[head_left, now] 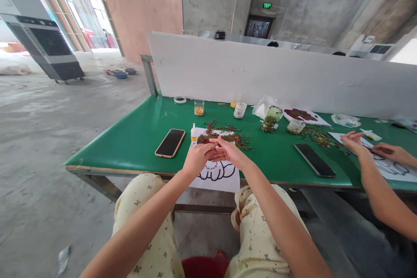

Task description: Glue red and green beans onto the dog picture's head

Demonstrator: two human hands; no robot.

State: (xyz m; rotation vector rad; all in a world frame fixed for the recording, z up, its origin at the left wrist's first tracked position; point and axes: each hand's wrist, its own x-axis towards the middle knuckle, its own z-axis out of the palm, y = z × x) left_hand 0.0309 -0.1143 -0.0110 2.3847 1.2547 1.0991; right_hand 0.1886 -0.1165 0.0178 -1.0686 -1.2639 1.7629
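A white sheet with a black line drawing [215, 182] lies at the green table's front edge and hangs a little over it. Green and dark red beans [228, 137] cover its upper part and spill onto the table. My left hand [198, 156] and my right hand [230, 151] meet over the middle of the sheet, fingertips overlapping. The fingers of my right hand are stretched out. Those of my left hand are partly hidden, and whether anything small lies between the hands cannot be made out. A white glue bottle [193, 133] stands at the sheet's upper left corner.
Phones lie left [170, 143] and right [314, 160] of the sheet. Behind are a cup of yellow grains [199, 107], a white cup [240, 110] and a tilted green jar [271, 119]. At right, another person's hands work over a second drawing [394, 167]. A white partition [276, 78] borders the table's back.
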